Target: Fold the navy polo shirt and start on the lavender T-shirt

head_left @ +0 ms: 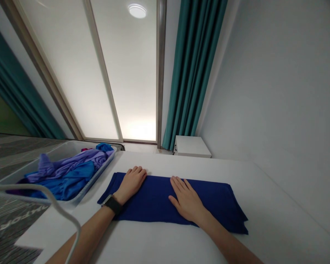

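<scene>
A dark blue folded garment (pixel 156 201), its kind unclear, lies as a long flat strip across the white table (pixel 154 242). On its far left part rests my left hand (pixel 132 182), palm down, with the fingers slightly bent at the far edge and a black watch on the wrist. My right hand (pixel 185 200) lies flat on the middle of the cloth, fingers stretched out and thumb apart. Neither hand grips the fabric. At the right end, the layers of the garment spread into uneven corners.
To the left stands a pale plastic bin (pixel 82 194) with crumpled purple and blue clothes (pixel 71 170) in it. A white cable (pixel 57 207) curves across the lower left. Beyond the table are a small white cabinet (pixel 192 146) and a green curtain (pixel 196 73); a wall rises at right.
</scene>
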Motion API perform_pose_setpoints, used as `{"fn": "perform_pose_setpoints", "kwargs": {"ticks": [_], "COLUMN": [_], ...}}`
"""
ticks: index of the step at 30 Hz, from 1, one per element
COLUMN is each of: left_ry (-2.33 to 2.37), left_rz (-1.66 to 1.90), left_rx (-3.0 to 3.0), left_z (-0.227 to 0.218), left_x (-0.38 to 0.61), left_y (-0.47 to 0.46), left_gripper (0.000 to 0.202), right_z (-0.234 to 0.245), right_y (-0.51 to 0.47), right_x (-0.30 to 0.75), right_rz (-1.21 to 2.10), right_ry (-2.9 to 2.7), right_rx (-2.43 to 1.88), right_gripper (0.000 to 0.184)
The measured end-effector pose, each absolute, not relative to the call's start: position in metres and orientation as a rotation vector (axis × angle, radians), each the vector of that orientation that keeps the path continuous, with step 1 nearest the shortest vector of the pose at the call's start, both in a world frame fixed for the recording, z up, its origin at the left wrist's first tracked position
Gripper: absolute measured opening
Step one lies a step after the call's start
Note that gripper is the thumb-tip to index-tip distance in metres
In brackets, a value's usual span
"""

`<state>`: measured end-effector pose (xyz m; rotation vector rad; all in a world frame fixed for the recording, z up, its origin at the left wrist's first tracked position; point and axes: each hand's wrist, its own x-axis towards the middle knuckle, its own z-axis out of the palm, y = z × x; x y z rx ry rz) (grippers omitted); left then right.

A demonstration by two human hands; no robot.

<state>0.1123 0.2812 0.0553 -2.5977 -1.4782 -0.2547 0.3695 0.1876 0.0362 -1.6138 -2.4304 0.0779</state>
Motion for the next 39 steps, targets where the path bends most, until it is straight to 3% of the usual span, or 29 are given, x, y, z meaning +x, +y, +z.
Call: {"fn": "perform_pose_setpoints", "kwargs": {"ticks": [5, 8, 12, 20, 30, 39], "left_ry": [-1.387, -1.174, -1.007, -0.885, -1.196, -1.274], "left_rz": [-0.428, -0.536, -0.466, -0.365, -0.368, -0.269], "left_rx": [-2.653, -2.761, -2.862, -2.961, -2.799, -2.843], "left_z": [0.067, 0.063, 0.046, 0.045, 0.037, 0.034], "left_x": [0.133, 0.154, 0.167, 0.147, 0.104, 0.061], "left_y": [0.249, 0.218, 0.202, 0.216, 0.225, 0.241], "left_gripper": [0.036, 0.05, 0.06, 0.059, 0.057, 0.057], "right_z": [0.032, 0.032, 0.037, 0.043, 0.022, 0.023], "right_y": [0.187, 0.187, 0.186, 0.183, 0.159, 0.157], "right_x": [0.368, 0.369, 0.376, 0.395, 0.427, 0.49], "right_rz": [0.043, 0.023, 0.052, 0.129, -0.127, 0.038], "right_ry": [-2.431, -2.448, -2.509, -2.598, -2.184, -2.372], "right_rx": [-1.605, -1.59, -1.535, -1.404, -1.852, -1.767], "right_gripper": [0.064, 0.063, 0.058, 0.057, 0.065, 0.057]}}
